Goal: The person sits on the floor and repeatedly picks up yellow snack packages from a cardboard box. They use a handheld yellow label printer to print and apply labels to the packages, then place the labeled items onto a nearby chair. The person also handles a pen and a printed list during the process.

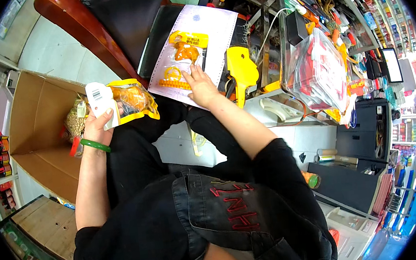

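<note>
My left hand (99, 127), with a green bangle at the wrist, grips a yellow-edged plastic food packet (132, 99). Browned food shows through its clear part, and its white end bears a barcode. My right hand (202, 85) is spread with its fingertips at the lower right edge of a second packet (185, 55), which holds a glazed brown piece of food. That packet lies flat on a white printed sheet (221, 31) with perforated edges. The sheet rests on a black surface in front of me. A yellow plastic object (241, 68) is just right of the sheet.
An open cardboard box (38, 120) stands at the left with a bag of nuts or beans (75, 118) in it. A wooden-armed chair (91, 47) is ahead. At the right are a metal-framed glass counter (276, 93) and a clear plastic container (317, 70) of packets.
</note>
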The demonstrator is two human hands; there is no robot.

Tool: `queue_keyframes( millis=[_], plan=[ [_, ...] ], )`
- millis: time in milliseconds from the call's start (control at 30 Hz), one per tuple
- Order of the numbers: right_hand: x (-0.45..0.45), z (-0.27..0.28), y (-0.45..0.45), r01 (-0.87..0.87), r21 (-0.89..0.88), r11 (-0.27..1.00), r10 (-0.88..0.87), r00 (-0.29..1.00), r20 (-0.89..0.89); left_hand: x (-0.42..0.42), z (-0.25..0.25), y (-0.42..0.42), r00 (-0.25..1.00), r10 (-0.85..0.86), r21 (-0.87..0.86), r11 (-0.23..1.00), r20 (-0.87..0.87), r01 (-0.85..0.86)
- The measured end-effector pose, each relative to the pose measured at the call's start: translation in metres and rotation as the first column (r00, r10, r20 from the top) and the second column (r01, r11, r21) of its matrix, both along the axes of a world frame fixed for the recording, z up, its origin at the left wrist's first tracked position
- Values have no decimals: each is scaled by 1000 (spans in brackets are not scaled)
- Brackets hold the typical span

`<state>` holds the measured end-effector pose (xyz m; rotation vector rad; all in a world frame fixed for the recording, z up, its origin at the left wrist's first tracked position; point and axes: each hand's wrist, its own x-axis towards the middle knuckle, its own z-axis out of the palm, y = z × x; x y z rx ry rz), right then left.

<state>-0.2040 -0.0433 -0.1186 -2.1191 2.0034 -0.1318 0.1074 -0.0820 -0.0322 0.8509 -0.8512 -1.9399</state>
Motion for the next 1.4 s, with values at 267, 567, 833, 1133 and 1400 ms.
queue_keyframes(
  millis=[267,567,833,1133,1400],
  plan=[
    [11,-33,-36,31,20,999,-23,953,-301,0,0,-1,997,-17,55,998,-72,21],
    [7,-20,-34,137,107,985,-112,970,-217,2,0,-1,995,-31,34,999,-92,35],
    [9,-21,-33,21,52,998,0,928,-373,2,0,1,997,-14,24,1000,-79,16],
    [-7,-5,-40,123,-209,970,-129,991,-15,1,-5,-1,998,-16,15,1000,-67,17],
    [-62,151,-60,735,-433,521,-338,644,687,6,-16,-6,1000,1,-40,999,-10,-2]
  ],
)
